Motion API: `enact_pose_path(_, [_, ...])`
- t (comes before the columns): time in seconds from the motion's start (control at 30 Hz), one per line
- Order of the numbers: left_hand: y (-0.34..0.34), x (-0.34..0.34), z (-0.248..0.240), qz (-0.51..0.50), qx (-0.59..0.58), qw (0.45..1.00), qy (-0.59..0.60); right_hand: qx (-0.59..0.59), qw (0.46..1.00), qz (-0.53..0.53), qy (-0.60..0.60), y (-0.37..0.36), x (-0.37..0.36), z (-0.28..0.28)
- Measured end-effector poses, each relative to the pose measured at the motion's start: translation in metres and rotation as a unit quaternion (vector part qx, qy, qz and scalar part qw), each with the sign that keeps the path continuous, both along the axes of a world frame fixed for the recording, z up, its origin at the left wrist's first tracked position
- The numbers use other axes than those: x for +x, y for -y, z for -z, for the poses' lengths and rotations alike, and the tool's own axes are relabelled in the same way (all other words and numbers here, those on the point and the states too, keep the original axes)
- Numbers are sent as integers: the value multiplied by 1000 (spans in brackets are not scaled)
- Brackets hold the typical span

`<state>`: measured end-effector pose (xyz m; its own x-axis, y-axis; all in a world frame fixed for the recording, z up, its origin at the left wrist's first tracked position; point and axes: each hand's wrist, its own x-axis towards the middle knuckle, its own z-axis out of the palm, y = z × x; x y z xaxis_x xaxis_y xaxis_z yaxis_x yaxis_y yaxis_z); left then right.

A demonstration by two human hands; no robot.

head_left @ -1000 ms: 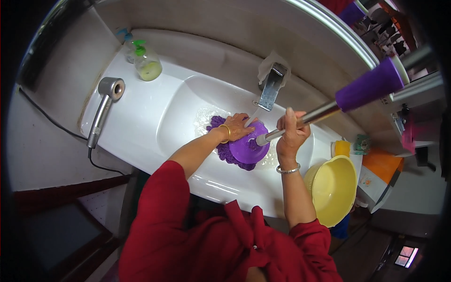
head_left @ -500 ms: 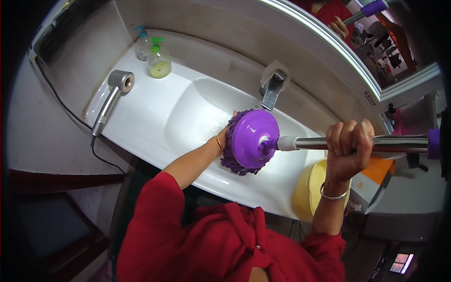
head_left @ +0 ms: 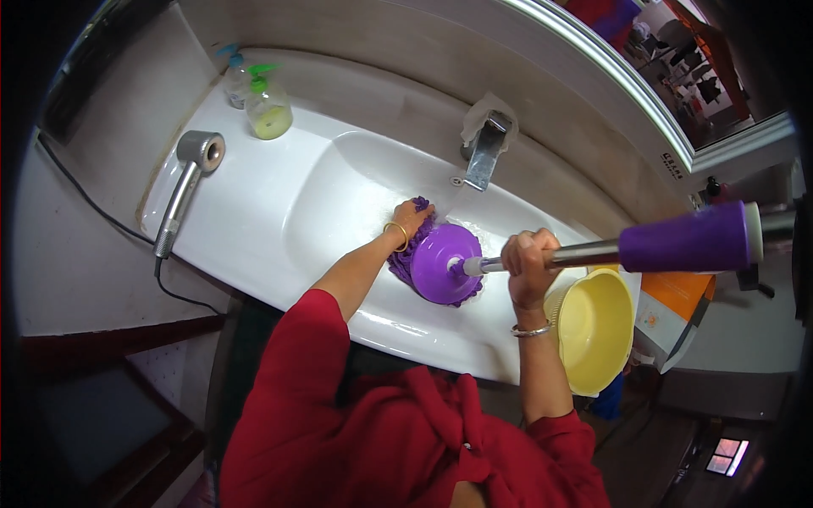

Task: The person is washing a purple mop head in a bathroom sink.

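— White washbasin [head_left: 326,199], long and glossy, with a mirror [head_left: 677,93] up at the top right. So what's the grip like?

— Right hand [head_left: 530,264] is wrapped closed round the metal pole [head_left: 589,253] of a mop [head_left: 440,284]. Left hand [head_left: 412,222] is down at the fluffy end, with some strands [head_left: 403,264] sticking out past the fingertips. Can't tell how firmly that one is holding tbh, the fingers are partly hidden.

— And the mop itself?

— Super purple lol. Smooth, shiny round disc [head_left: 436,251] facing up, pale joint where the pole meets it. Darker, shaggy strands poke out round the edge, mostly on the left side. Head's down in the bowl, near the faucet [head_left: 484,159], and the pole runs off to the right, with a purple sleeve [head_left: 686,240] further along.

— What else is around?

— Yellow tub [head_left: 597,339] just beside the right forearm, orange-and-white box [head_left: 679,292] to the right of that. Way over left there's a silver hair dryer [head_left: 184,190] lying on the ledge, and two pump bottles [head_left: 269,118], one green top, one blue, standing in the back corner.
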<state>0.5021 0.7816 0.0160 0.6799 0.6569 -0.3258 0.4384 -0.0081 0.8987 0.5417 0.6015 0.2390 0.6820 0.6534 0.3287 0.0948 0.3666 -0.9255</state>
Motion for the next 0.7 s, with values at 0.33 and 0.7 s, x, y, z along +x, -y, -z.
enact_pose_path(0.33, [2, 7, -1, 70, 174, 981, -44, -80, 996, 25, -17, -36, 0, 8])
enact_pose_path(0.7, [1, -53, -19, 356, 447, 815, -96, -36, 998, 42, -33, -32, 3, 12])
